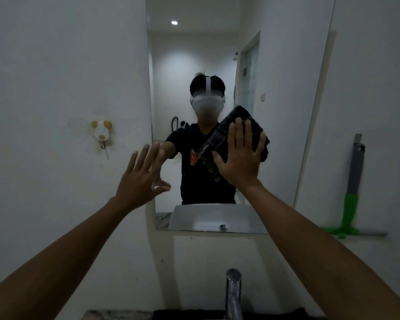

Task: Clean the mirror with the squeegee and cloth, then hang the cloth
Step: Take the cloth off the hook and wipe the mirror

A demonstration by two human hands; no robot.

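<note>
A tall frameless mirror [194, 54] hangs on the white wall in front of me. My right hand [239, 155] lies flat on a folded dark cloth [245, 116] and presses it against the glass right of centre. My left hand [141, 179] is held up at the mirror's left edge, fingers spread, with nothing in it. A squeegee [353, 181] with a grey and green handle stands on a ledge against the wall at the right, away from both hands. The mirror reflects a person in a black shirt with a headset.
A small animal-shaped wall hook [102, 133] is stuck to the wall left of the mirror. A chrome faucet [233, 294] rises at the bottom centre, below my arms. A narrow ledge [376, 233] runs along the wall at the right.
</note>
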